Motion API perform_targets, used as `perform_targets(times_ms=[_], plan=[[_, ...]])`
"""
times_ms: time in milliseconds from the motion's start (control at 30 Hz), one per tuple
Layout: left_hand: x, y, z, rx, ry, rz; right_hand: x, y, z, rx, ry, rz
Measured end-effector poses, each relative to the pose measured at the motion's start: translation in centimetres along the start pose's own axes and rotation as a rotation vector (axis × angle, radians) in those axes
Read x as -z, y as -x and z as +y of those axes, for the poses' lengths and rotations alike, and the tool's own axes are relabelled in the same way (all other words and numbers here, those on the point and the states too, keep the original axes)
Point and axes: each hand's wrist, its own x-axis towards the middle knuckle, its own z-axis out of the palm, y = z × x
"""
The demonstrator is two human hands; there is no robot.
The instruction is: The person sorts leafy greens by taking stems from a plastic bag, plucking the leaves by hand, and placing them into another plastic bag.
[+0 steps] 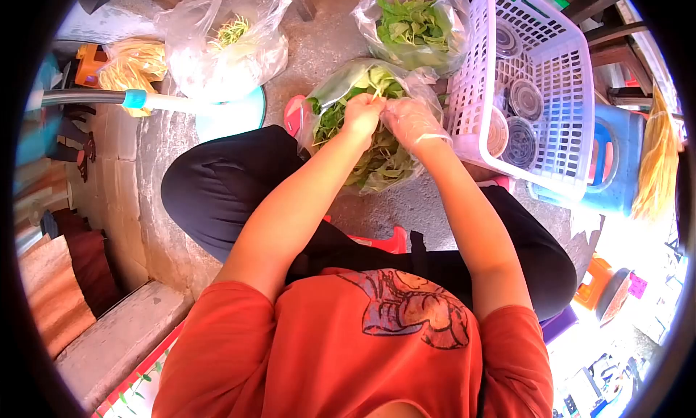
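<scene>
Both hands meet over a clear plastic bag [330,84] of green leaves [380,164] on the ground between the knees. My left hand [362,115] is bare, its fingers pinched on a pale green stem [378,92] near the bag's top. Close against it on the right, my right hand [415,121] wears a thin clear plastic glove, with its fingertips pressed together at the same spot. What those fingertips hold is too small to make out.
A second bag of leaves [413,26] lies beyond. The white basket [471,139] at the right holds round clear lids [525,99]. At the left are a bag with stems [232,32], a teal round lid [243,117] and a pale pole [170,103]. A blue container [623,153] stands far right.
</scene>
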Motion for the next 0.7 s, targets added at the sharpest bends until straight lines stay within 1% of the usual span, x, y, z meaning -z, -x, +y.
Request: perform_targets(times_ms=[100, 133, 200, 300, 367, 400, 433, 533, 633, 700], plan=[[0.9, 0.2, -0.3, -0.201, 0.039, 0.023, -0.1, -0.1, -1.0, -0.013, 0.249, 0.077], [1.0, 0.5, 0.0, -0.241, 0.041, 0.065, -0.4, -0.2, -0.5, -0.018, 0.136, 0.125], [1.5, 1.4, 0.8, -0.256, 0.061, -0.009, -0.5, -0.6, 1.5, -0.032, -0.081, 0.225], [2.9, 3.3, 2.2, -0.239, 0.010, -0.117, 1.8, -1.1, 1.4, -0.115, -0.493, 0.192], [4.0, 5.3, 4.3, -0.165, -0.034, -0.137, 4.3, -0.8, -0.3, 0.008, -0.587, 0.209], [4.5, 5.9, 4.9, -0.150, -0.008, -0.171, 5.2, -0.8, -1.1, 0.071, -0.632, 0.210], [5.1, 6.5, 5.8, -0.149, -0.062, -0.193, 5.9, -0.8, -1.8, 0.132, -0.677, 0.211], [6.0, 7.9, 7.6, -0.245, -0.073, -0.323, 7.2, -0.3, -3.7, 0.438, -0.588, 0.190], [6.5, 8.5, 8.6, -0.337, -0.156, -0.295, 7.5, 0.6, -4.4, 0.375, -0.605, -0.057], [7.1, 8.5, 8.9, -0.308, -0.135, -0.307, 7.2, 1.1, -4.9, 0.363, -0.602, -0.071]])
